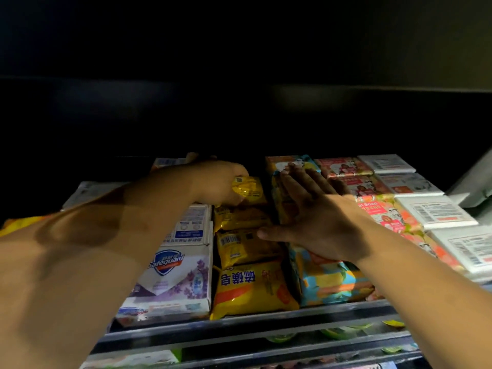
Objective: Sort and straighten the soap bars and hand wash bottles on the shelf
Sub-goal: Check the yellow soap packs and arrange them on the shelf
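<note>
- The left hand (pixel 218 182) reaches deep into the shelf (pixel 239 331) and grips a yellow soap packet (pixel 249 189), fingers curled round its left end.
- That packet sits at the far end of the yellow row (pixel 253 288), which runs front to back, away from the person. It looks tilted.
- The right hand (pixel 311 217) lies flat, fingers straight, on the blue-and-orange row (pixel 327 280) just beside, thumb at the yellow row's edge.
- The left hand seems better placed to square the packet.
</note>
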